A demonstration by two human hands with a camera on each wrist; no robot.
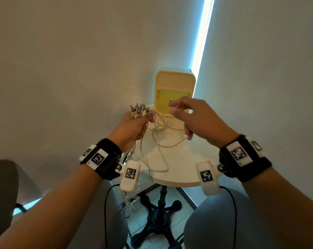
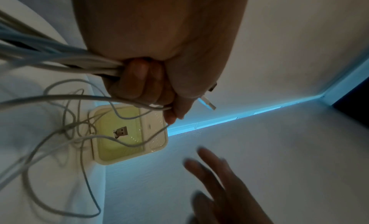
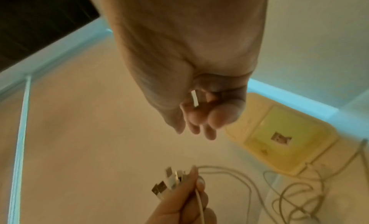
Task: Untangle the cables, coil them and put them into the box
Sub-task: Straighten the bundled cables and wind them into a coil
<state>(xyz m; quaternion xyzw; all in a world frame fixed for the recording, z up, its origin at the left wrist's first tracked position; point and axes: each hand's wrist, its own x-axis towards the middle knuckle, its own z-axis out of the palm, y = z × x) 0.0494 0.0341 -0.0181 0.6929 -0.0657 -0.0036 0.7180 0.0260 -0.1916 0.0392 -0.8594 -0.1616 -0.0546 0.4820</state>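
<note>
Several white cables [image 1: 157,141] lie looped and tangled on my small round table [image 1: 179,177], none coiled; the yellow box [image 1: 173,94] behind holds none. My left hand [image 1: 134,126] clamps the plugs [image 1: 139,110] bunched together; my right hand [image 1: 197,119] hovers loose-fingered, holding nothing.

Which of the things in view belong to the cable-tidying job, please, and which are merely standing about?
Part of the job:
- white cables, plug ends bunched in the left hand
- open box, lid up
- right hand, holding nothing

Just there:
- round table under them
- black table base
- dark chair, far left
</note>
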